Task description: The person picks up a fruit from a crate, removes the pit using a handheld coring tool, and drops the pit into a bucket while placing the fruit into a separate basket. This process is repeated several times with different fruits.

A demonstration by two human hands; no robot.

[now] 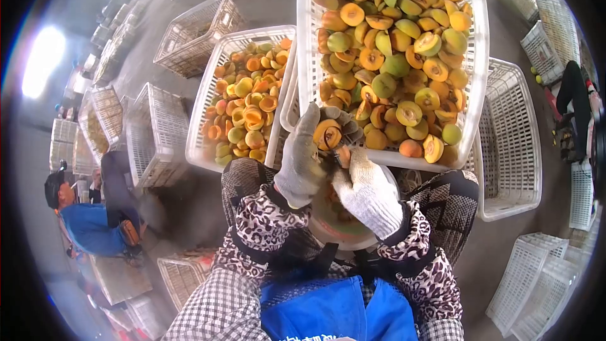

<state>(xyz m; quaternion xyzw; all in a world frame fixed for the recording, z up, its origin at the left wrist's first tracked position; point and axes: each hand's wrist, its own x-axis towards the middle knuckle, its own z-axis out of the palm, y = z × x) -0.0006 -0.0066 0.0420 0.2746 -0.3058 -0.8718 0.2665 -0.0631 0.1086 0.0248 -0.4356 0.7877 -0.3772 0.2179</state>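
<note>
My left hand [300,163], in a grey glove, grips a peach half [327,134] with its orange cut face up. Close against it, my right hand [369,192], in a white knit glove, is closed around a small pitting knife [326,145]. Its thin dark metal part meets the fruit; most of the tool is hidden. Just beyond my hands stands a large white crate [482,44], heaped with halved peaches [394,63], several with stones in them. Below my hands, between my knees, is a pale basin [353,240], its contents mostly covered by my hands.
To the left, a second white crate [197,127] holds pitted peach halves [254,101]. An open crate [508,145] stands at the right, and more crates [154,132] [527,278] are around the floor. A person in blue [95,227] sits at the far left.
</note>
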